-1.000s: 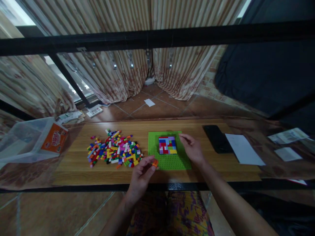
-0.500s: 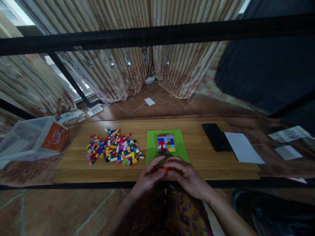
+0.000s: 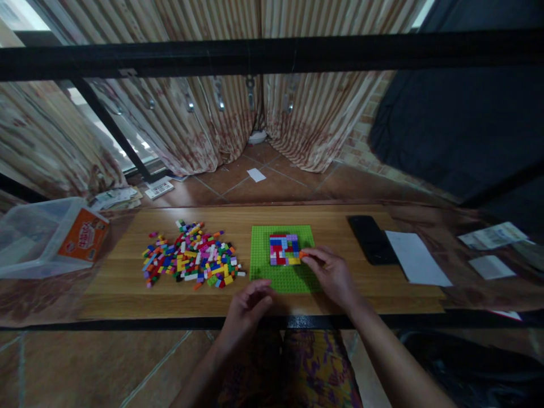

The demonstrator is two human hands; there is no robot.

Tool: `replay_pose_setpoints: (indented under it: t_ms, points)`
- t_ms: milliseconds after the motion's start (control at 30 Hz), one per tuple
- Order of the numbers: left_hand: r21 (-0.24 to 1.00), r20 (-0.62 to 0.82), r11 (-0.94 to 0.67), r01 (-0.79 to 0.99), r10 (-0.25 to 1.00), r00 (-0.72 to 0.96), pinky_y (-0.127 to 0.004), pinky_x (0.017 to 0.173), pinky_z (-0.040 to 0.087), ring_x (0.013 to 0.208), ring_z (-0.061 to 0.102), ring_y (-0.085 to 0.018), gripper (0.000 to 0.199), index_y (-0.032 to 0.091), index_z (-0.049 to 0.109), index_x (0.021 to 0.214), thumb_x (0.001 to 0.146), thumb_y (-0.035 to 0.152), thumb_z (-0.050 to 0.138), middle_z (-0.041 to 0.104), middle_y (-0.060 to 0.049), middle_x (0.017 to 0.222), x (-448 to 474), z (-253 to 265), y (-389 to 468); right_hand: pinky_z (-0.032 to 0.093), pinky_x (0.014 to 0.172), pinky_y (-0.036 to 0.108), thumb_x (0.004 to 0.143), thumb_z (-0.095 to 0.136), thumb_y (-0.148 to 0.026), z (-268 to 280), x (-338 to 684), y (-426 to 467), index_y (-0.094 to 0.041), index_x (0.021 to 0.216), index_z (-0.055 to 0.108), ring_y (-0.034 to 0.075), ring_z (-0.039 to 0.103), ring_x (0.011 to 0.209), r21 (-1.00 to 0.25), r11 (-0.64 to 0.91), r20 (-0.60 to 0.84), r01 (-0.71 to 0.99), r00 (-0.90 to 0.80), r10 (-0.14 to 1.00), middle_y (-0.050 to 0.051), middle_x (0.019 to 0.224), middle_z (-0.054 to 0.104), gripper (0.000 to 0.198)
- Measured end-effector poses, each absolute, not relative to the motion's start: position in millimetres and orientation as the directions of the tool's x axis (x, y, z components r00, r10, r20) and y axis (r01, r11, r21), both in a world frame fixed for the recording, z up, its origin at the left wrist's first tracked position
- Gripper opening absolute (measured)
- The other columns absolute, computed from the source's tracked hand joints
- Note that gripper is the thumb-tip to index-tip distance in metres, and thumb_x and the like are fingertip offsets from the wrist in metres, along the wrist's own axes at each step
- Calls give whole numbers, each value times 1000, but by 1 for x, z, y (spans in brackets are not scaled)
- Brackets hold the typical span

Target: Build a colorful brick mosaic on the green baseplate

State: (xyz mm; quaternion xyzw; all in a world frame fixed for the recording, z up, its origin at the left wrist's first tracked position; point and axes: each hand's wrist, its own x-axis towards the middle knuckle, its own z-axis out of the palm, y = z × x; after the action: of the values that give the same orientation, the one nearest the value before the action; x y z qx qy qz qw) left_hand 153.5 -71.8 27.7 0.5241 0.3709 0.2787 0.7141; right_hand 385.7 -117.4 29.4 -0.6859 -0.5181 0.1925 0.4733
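Observation:
My right hand [image 3: 331, 275] pinches a small orange brick [image 3: 303, 254] at the right edge of a square block of coloured bricks [image 3: 278, 241]. That block, in red, blue, purple, yellow and other colours, sits on a green baseplate [image 3: 261, 277]. Whether the orange brick touches the block, I cannot tell. Just off the near left corner of the baseplate is my left hand [image 3: 249, 303], fingers loosely curved and apart, with nothing visible in it. A heap of loose coloured bricks [image 3: 191, 255] lies to the left of the baseplate.
On the wooden tabletop [image 3: 331, 221], a black phone-like slab [image 3: 372, 241] and a white sheet [image 3: 419, 258] lie at the right. A clear plastic bin [image 3: 46, 238] with an orange label stands at the far left. A black bar [image 3: 272, 56] crosses the view beyond the table.
My hands were together at the near edge around the orange brick. The right hand has carried it forward to the brick block; the left has let go and drawn slightly back to the left.

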Motion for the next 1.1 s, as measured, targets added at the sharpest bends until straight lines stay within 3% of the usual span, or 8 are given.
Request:
replay_pose_setpoints:
  t_ms: [133,433,567,733,867,1100]
  points:
    - [979,-197,199,54,824,532,-29,78,50,89,64,-19,30,20,68,106,78,32,71,70,-5,92,139,22,-73,50,82,36,89,58,-39,22,398,-95,-25,98,73,21,65,88,-814,-24,250,581,388,887,5,94,70,22]
    - [977,-210,193,89,808,551,-28,78,51,89,64,-18,30,22,68,107,78,28,70,69,-4,93,136,18,-69,49,84,38,91,53,-34,24,398,-67,-26,101,73,22,65,89,-676,-11,254,737,247,935,5,94,70,24]
    - [982,-185,176,71,813,553,-29,78,52,89,64,-19,30,22,68,108,79,28,69,69,-5,93,136,15,-69,51,85,37,88,56,-35,19,394,-66,-26,106,71,21,65,88,-728,-53,243,683,329,912,5,100,71,25]
    - [983,-181,169,73,809,560,-28,78,51,89,63,-18,29,22,68,109,80,27,68,69,-4,94,135,12,-70,52,76,36,84,60,-43,12,391,-72,-20,107,71,21,64,75,-801,-133,205,584,475,856,7,90,71,34]
    - [983,-176,173,61,806,565,-28,77,51,88,62,-17,29,23,67,109,81,26,68,67,-4,93,135,9,-70,52,82,39,87,54,-48,6,393,-72,-16,107,70,24,66,85,-842,-183,194,508,601,775,12,99,72,41]
    - [985,-160,165,42,814,559,-28,76,51,86,62,-17,28,22,68,108,80,28,68,66,-4,91,136,9,-71,52,81,39,84,54,-52,1,392,-54,-19,106,71,23,66,85,-821,-244,144,517,600,787,11,98,72,43]
